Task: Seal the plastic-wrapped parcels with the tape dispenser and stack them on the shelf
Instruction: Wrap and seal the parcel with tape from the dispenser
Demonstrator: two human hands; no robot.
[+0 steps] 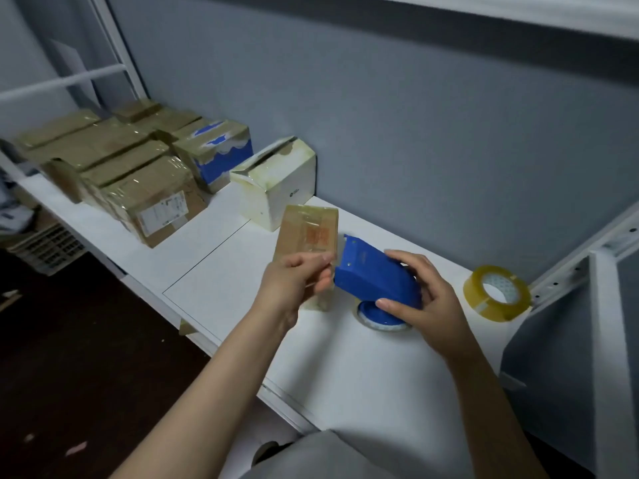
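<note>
A small brown parcel (307, 233) wrapped in clear plastic is held up over the white shelf (214, 278), gripped at its lower edge by my left hand (297, 281). My right hand (418, 299) grips the blue tape dispenser (370, 274), whose front end touches the parcel's right edge. The dispenser's tape roll (377, 318) shows below my right hand, close to the shelf surface.
Several taped brown parcels (114, 171) lie in rows at the shelf's left, with a blue-and-white box (221, 153) and a white box (276, 181) beside them. A spare roll of clear tape (496, 292) lies at the right by the shelf's white frame (594, 305). A grey wall runs behind.
</note>
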